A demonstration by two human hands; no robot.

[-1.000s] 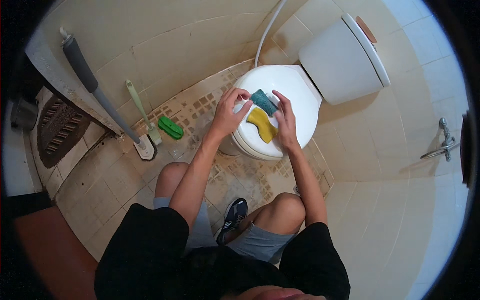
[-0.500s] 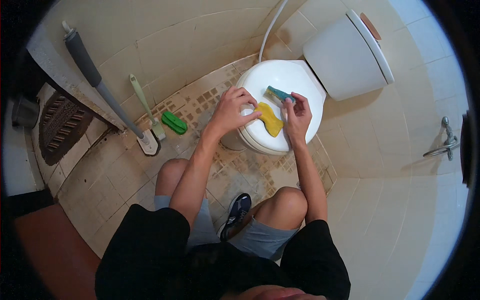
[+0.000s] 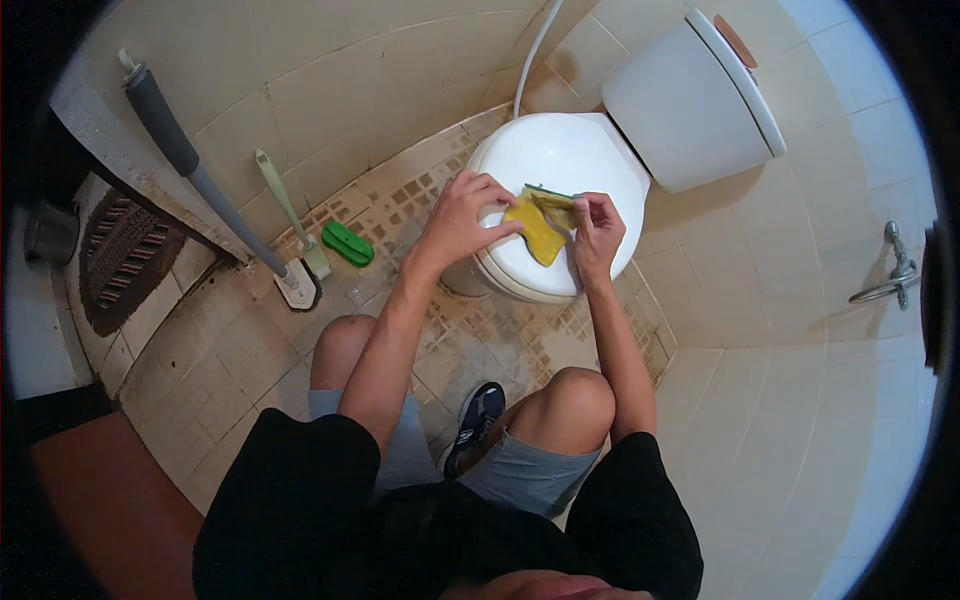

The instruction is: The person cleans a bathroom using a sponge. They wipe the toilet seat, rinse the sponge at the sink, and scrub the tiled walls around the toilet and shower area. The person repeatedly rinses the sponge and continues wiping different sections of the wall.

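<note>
A closed white toilet lid (image 3: 560, 150) lies under both my hands. On it rests a bright yellow sponge (image 3: 542, 240) with wavy, narrowed sides. My left hand (image 3: 468, 220) has its thumb and fingertips curled at the sponge's left edge, gripping it. Just above the sponge's far right part, my right hand (image 3: 598, 235) pinches a second sponge (image 3: 553, 203), a scouring sponge with a dark green layer and a yellow side. That one is tilted, so its yellow side faces me. My right fingers cover its right end.
A green scrub brush (image 3: 348, 244) lies on the tiled floor to the left. Beside it a pale green long-handled brush (image 3: 284, 200) and a grey-handled floor brush (image 3: 215, 190) lean at the wall. The toilet tank (image 3: 690, 105) stands behind; a metal tap (image 3: 895, 265) is at right.
My right hand has turned the scouring sponge, so its yellow side shows rather than its green one. My left hand stays at the yellow sponge's edge.
</note>
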